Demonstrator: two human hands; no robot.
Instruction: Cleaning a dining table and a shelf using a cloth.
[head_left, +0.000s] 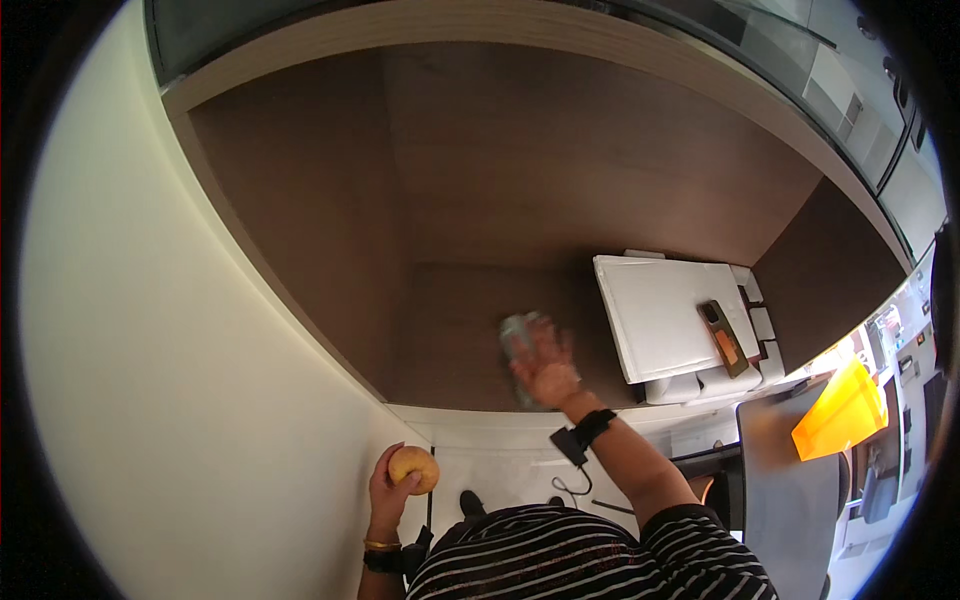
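My left hand (391, 487) grips a round yellow-orange fruit (414, 470), which looks like an apple, low beside the pale wall. My right hand (546, 366) reaches into a dark brown wood-grain cabinet niche (457, 300). It presses a crumpled grey-green cloth (516, 334) against the niche's bottom board, near the front edge. Motion blurs the hand and the cloth, and the palm hides part of the cloth. Black straps with small devices circle both wrists.
In the niche's right part, a white flat-topped box (667, 315) sits among smaller white boxes (763, 324); a phone (724, 337) lies on top. The pale wall (187, 420) borders the left side. A table (787, 510) bearing an orange container (840, 416) stands at right.
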